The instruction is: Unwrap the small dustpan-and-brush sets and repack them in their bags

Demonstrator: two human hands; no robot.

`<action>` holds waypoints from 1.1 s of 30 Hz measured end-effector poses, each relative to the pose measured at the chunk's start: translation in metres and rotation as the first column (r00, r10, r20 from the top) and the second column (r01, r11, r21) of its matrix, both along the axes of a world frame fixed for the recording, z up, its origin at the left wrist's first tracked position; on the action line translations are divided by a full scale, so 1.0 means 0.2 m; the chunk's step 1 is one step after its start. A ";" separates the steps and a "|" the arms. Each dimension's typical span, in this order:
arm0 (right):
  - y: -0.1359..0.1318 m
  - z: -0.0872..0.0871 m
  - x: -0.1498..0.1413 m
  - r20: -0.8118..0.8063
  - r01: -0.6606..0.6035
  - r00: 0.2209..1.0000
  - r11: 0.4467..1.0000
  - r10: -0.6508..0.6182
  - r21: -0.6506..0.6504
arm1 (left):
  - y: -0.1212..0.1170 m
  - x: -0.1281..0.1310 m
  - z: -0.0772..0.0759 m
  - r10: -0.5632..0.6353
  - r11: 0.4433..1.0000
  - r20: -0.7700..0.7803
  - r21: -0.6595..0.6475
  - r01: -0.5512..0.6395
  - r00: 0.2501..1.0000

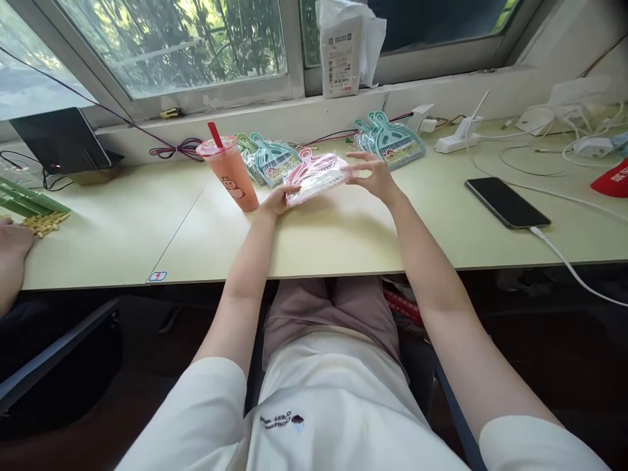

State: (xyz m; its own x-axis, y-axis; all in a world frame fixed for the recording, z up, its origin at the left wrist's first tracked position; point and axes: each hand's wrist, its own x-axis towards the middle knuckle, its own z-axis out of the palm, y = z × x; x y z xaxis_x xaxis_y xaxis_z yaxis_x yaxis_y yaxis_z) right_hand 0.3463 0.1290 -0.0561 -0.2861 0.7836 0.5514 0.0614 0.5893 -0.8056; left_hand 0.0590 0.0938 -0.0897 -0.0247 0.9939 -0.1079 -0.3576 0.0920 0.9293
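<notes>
A pink pack [318,176] in clear, shiny plastic wrap is tilted up just above the desk in front of me. It has a handle-like top and may be a small dustpan-and-brush set. My left hand [277,198] grips its lower left corner, thumb across the front. At its right end, my right hand [373,176] pinches the edge, with the index finger held out above. Similar wrapped packs lie behind it: a teal one [275,160] with a green one [245,157] at its left, and teal packs [390,144] at the right.
An orange drink cup [230,173] with a red straw stands close to my left hand. Rightward are a charging phone [507,203], a power strip [457,136] and loose white cables. A tablet [61,140] and another person's hand [14,245] are at the left.
</notes>
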 end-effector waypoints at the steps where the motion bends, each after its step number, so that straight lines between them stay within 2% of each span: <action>1: -0.01 0.00 0.00 -0.029 -0.018 0.999 0.999 0.017 -0.047 | 0.00 0.00 0.00 -0.045 0.998 -0.001 -0.041 0.045 0.999; 3: -0.02 -0.01 -0.02 -0.129 -0.040 0.991 0.986 0.019 -0.162 | 0.00 0.00 0.01 -0.118 0.990 0.002 -0.081 0.117 0.993; 5: -0.01 -0.02 -0.03 -0.228 -0.049 0.974 0.963 -0.013 -0.265 | 0.00 0.00 0.01 -0.154 0.987 0.011 -0.055 0.154 0.988; 7: 0.00 -0.03 -0.03 -0.266 -0.047 0.963 0.954 -0.035 -0.297 | 0.00 0.00 0.01 -0.205 0.977 0.008 -0.055 0.205 0.979; 11: 0.02 -0.06 -0.04 -0.200 -0.001 0.979 0.984 -0.035 -0.178 | -0.01 0.01 0.01 -0.267 0.961 -0.049 -0.086 0.262 0.962; 16: 0.00 -0.08 -0.06 -0.250 0.103 0.960 0.989 -0.126 -0.105 | -0.03 0.01 0.05 -0.193 0.980 -0.115 -0.074 0.185 0.974; 20: 0.02 -0.12 -0.08 -0.175 0.167 0.971 0.986 -0.160 0.026 | -0.03 0.05 0.05 -0.248 0.969 -0.147 -0.043 0.244 0.958; 22: 0.05 -0.14 -0.08 -0.127 0.201 0.973 0.979 -0.195 0.038 | -0.02 0.08 0.03 -0.280 0.960 -0.163 -0.058 0.274 0.946; 24: 0.07 -0.17 -0.08 -0.139 0.228 0.964 0.974 -0.227 -0.007 | -0.01 0.09 0.02 -0.297 0.955 -0.150 -0.053 0.293 0.943; 27: 0.11 -0.20 -0.09 -0.206 0.214 0.949 0.966 -0.241 -0.145 | -0.01 0.09 0.02 -0.314 0.949 -0.117 -0.035 0.312 0.942; 29: 0.12 -0.22 -0.10 -0.175 0.190 0.957 0.956 -0.231 -0.223 | -0.02 0.08 0.03 -0.308 0.951 -0.125 -0.050 0.304 0.943; 33: 0.13 -0.23 -0.11 -0.092 0.230 0.961 0.940 -0.260 -0.250 | -0.03 0.09 0.05 -0.304 0.952 -0.180 -0.085 0.293 0.936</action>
